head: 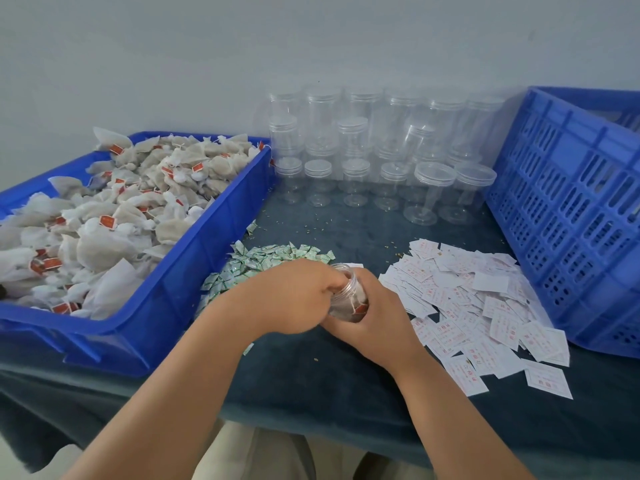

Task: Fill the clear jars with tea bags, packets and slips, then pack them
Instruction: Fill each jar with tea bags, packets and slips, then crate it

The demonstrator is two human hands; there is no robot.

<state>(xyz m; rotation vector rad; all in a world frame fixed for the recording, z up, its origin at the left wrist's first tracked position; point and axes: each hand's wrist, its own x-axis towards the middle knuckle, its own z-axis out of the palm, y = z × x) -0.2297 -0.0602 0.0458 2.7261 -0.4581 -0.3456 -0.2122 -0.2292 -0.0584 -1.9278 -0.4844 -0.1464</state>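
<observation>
The right hand [377,317] wraps round the jar [350,296] and grips it from beneath, tilted, with its mouth toward the left hand [294,296]. That hand's fingertips [330,287] curl into the mouth; I cannot tell whether they pinch a tea bag or only press. The jar, partly filled, is held just above the table [311,393], between the green packets [263,258] and the white slips [478,306]. Pressing the bags down flat, strings tucked inside, should leave room for a packet and a slip; a firm hold underneath should stop the jar twisting. Both forearms reach forward, wrists turned inward to meet.
</observation>
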